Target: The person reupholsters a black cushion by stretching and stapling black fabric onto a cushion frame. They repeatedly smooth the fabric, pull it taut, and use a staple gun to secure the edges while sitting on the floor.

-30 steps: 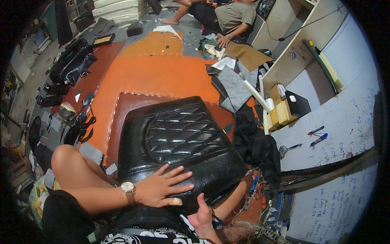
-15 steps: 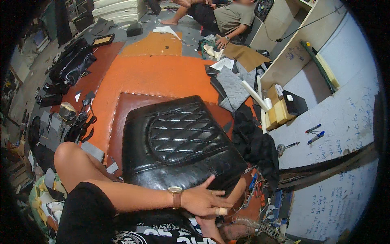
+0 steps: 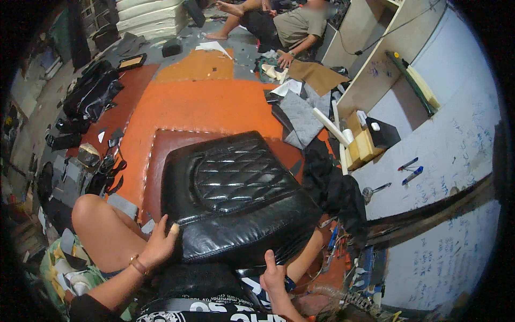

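Black leather: quilted seat cover (image 3: 236, 204) lies on the lap, long axis running away from the person.
Left hand (image 3: 158, 244): clasps its near-left corner.
Right hand (image 3: 273, 276): grips the near edge, thumb up.
Beyond: orange mat (image 3: 198, 107) on the floor.

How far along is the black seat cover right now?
The diamond-quilted top panel of the black leather seat cover looks already stitched. Left hand grips its front-left edge and right hand holds the front underside. How the underside is finished is hidden, so what remains cannot be judged.
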Demonstrator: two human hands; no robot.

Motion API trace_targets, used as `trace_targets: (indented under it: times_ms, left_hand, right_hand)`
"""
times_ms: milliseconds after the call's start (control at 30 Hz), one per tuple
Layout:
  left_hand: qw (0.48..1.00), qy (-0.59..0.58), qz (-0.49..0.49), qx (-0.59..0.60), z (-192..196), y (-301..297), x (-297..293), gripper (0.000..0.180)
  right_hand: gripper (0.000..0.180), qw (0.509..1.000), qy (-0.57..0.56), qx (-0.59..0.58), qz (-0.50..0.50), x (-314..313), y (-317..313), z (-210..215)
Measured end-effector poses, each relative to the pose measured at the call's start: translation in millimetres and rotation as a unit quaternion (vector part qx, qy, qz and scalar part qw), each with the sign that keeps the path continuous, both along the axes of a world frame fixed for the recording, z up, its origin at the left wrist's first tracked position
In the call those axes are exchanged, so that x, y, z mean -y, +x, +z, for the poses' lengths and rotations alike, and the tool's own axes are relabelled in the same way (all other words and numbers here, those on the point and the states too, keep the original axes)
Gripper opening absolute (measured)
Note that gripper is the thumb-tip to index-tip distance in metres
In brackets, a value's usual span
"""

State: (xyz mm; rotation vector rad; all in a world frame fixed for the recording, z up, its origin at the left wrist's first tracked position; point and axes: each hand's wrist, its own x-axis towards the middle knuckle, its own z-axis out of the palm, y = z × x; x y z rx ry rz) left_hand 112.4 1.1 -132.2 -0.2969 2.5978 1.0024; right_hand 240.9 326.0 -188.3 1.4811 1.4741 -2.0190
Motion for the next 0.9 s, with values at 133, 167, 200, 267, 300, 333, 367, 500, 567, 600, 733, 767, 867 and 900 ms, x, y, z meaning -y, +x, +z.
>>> trace_targets:
  times_ms: [133, 167, 200, 267, 300, 333, 367, 500, 567, 600, 733, 767, 867, 900]
  left_hand:
    - [0.994, 0.032, 0.029, -0.097, 10, 3, 0, 0.062]
    - [0.991, 0.037, 0.029, -0.122, 23, -7, 5, 0.061]
    - [0.988, 0.041, 0.025, -0.145, 39, -19, 12, 0.060]
    - [0.979, 0.140, 0.054, -0.138, 78, -49, 34, 0.059]
    - [0.970, 0.127, 0.065, -0.194, 94, -61, 40, 0.057]
    - [0.952, 0.126, 0.068, -0.270, 107, -73, 44, 0.054]
    - [0.959, 0.093, 0.059, -0.263, 118, -87, 48, 0.053]
    - [0.941, 0.000, 0.040, -0.335, 138, -150, 46, 0.055]
    - [0.944, -0.041, 0.027, -0.327, 145, -183, 48, 0.060]
    - [0.948, -0.049, 0.012, -0.314, 150, -200, 50, 0.062]
    - [0.962, 0.057, -0.065, -0.261, 162, -250, 63, 0.065]
    - [0.960, 0.092, -0.076, -0.253, 163, -257, 67, 0.065]
    - [0.969, 0.150, -0.065, -0.187, 168, -276, 66, 0.066]
    - [0.968, 0.139, -0.067, -0.200, 172, -280, 62, 0.064]
  right_hand:
    - [0.041, 0.950, -0.053, -0.300, -0.073, 27, -16, 22]
    - [0.047, 0.966, -0.010, -0.256, -0.035, 36, -25, 33]
    - [0.054, 0.970, 0.021, -0.242, 0.005, 44, -33, 47]
    - [0.054, 0.971, -0.002, -0.241, 0.004, 68, -57, 78]
    - [0.046, 0.966, -0.056, -0.250, -0.033, 81, -74, 93]
    - [0.041, 0.958, -0.111, -0.255, -0.071, 92, -90, 108]
    - [0.041, 0.953, -0.125, -0.265, -0.076, 99, -107, 124]
    - [0.041, 0.941, -0.136, -0.299, -0.082, 120, -164, 173]
    - [0.043, 0.944, -0.110, -0.304, -0.063, 121, -189, 186]
    - [0.044, 0.947, -0.088, -0.308, -0.030, 118, -201, 189]
    - [0.052, 0.933, 0.021, -0.358, 0.022, 108, -250, 179]
    - [0.053, 0.917, 0.094, -0.386, 0.021, 105, -261, 173]
    - [0.054, 0.846, 0.356, -0.386, 0.089, 92, -288, 154]
    - [0.054, 0.811, 0.452, -0.352, 0.114, 87, -297, 149]
